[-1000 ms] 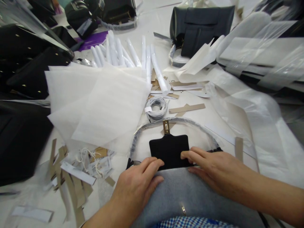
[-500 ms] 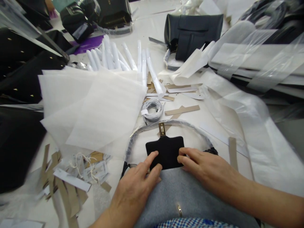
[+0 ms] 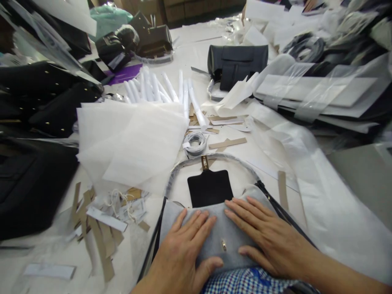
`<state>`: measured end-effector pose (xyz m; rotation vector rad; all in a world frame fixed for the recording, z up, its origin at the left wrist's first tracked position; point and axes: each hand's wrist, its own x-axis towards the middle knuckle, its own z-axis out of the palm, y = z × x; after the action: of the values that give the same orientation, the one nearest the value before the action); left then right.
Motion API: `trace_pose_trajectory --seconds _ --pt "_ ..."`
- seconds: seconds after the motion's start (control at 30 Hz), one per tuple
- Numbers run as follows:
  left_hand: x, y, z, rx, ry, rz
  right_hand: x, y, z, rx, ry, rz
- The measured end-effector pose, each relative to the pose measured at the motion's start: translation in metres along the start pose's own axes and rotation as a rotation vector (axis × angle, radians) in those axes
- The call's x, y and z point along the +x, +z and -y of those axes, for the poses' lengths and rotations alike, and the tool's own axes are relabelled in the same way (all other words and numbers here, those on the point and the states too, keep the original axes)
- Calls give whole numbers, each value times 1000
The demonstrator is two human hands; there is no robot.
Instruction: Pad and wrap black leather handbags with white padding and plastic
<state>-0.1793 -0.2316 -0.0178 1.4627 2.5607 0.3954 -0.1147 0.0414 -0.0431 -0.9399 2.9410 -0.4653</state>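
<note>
Both hands lie flat on a soft grey felt bag (image 3: 211, 234) at the near edge of the cluttered white worktop (image 3: 196, 51). The left hand (image 3: 183, 257) and right hand (image 3: 268, 239) rest side by side, fingers outstretched and grasping nothing, palms apparently pinning the fabric smooth. The bag's black leather flap (image 3: 210, 188), tipped with a gold metal clasp (image 3: 204, 162), is folded open away from the person, leaving the front bare. A pile of translucent white foam sheets (image 3: 131, 143) lies close by on the left.
</note>
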Motion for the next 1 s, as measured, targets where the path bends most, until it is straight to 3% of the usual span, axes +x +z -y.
trace_pose_trajectory --seconds 0.07,0.17,0.33,0.47,0.53,0.7,0.83,0.9,1.0 --pt "-7 0 -5 1 -27 90 -2 1 2 30 41 22" --pt "-15 6 -10 9 -30 136 -3 6 3 76 71 34" --pt "-20 17 -12 34 -14 81 -7 11 5 76 68 16" --pt "-21 21 -12 22 -11 29 0 -6 8 119 61 33" --pt "-22 22 -11 12 -6 22 19 -18 6 172 121 25" --pt "-23 23 -10 9 8 2 105 -31 -18 290 502 -162" --pt "-24 25 -9 8 19 -16 151 -24 -29 370 535 -138" --pt "-24 26 -8 12 24 -26 148 -24 -24 426 504 -163" --pt "-24 27 -8 15 23 -45 115 -31 -8 488 419 -217"
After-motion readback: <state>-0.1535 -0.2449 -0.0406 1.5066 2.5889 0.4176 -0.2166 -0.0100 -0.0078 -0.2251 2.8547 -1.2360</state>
